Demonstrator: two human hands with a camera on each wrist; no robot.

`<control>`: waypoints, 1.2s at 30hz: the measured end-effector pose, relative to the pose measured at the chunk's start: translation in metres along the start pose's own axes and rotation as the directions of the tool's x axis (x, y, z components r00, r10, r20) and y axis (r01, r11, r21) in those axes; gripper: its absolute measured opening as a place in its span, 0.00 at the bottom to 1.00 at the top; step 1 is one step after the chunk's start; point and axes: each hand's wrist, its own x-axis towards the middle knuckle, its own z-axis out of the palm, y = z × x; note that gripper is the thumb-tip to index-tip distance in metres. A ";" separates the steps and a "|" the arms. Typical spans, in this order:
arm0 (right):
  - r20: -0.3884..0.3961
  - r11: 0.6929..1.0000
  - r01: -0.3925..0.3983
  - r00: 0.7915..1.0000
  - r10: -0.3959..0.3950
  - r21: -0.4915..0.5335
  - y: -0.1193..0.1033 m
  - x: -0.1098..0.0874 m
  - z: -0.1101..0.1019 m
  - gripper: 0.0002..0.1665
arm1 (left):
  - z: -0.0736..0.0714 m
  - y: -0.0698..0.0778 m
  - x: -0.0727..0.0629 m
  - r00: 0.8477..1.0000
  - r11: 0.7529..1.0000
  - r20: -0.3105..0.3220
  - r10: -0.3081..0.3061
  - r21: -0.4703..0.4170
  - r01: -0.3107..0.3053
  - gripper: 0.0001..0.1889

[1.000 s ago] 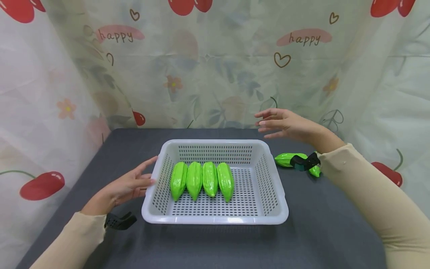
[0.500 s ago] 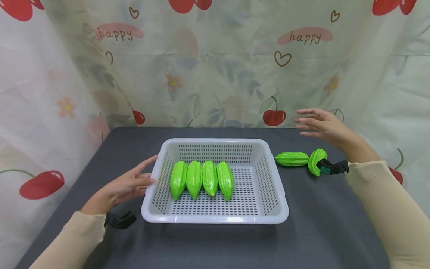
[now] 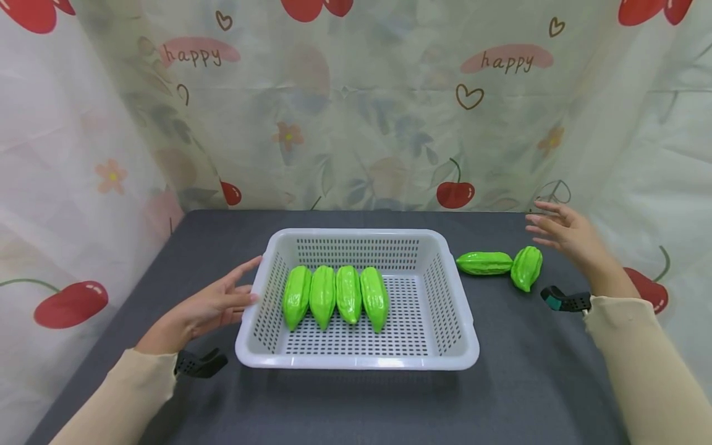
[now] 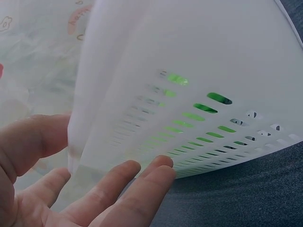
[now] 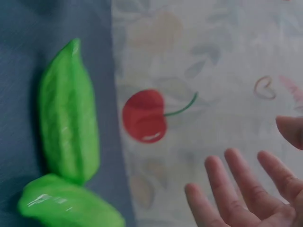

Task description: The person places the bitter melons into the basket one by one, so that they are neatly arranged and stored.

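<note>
A white slotted plastic basket [image 3: 356, 363] stands mid-table with several glossy green ridged vegetables, like bitter melons [image 3: 348, 295], lined up side by side in its left half. My left hand [image 3: 214, 306] is at the basket's left side, fingers extended; in the left wrist view its fingertips [image 4: 163, 163] lie against the slotted outer wall [image 4: 213, 56]. To the right of the basket are two more bitter melons, one lying crosswise [image 3: 484, 263] and one pointing toward me [image 3: 526, 269]. My right hand [image 3: 573, 238], holding nothing, hovers beyond them with fingers spread loosely.
The dark grey table [image 3: 356, 408] ends at a printed curtain [image 3: 356, 123] behind, with more curtain along both sides. A black strap device sits on each wrist, the right one [image 3: 564, 301] close to the nearer loose melon.
My right hand has moved right and then down, away from above the basket's back right corner, uncovering both loose bitter melons. The left hand, basket and its contents have stayed put.
</note>
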 end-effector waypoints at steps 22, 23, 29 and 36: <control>-0.241 0.947 -0.264 0.946 0.218 -0.180 0.068 0.000 0.010 0.47 | 0.000 0.001 -0.001 1.000 1.000 -0.002 0.007 -0.003 -0.007 0.48; -0.239 0.945 -0.272 0.944 0.226 -0.180 0.070 0.001 0.010 0.48 | 0.000 0.001 -0.001 1.000 1.000 -0.005 0.005 -0.005 -0.005 0.48; -0.245 0.937 -0.312 0.932 0.269 -0.158 0.082 0.006 0.012 0.47 | 0.000 0.000 -0.001 1.000 1.000 0.000 0.011 -0.001 -0.011 0.48; -0.230 0.932 -0.338 0.925 0.303 -0.129 0.086 0.006 0.015 0.46 | 0.001 0.000 -0.001 1.000 1.000 -0.004 0.002 -0.010 -0.002 0.47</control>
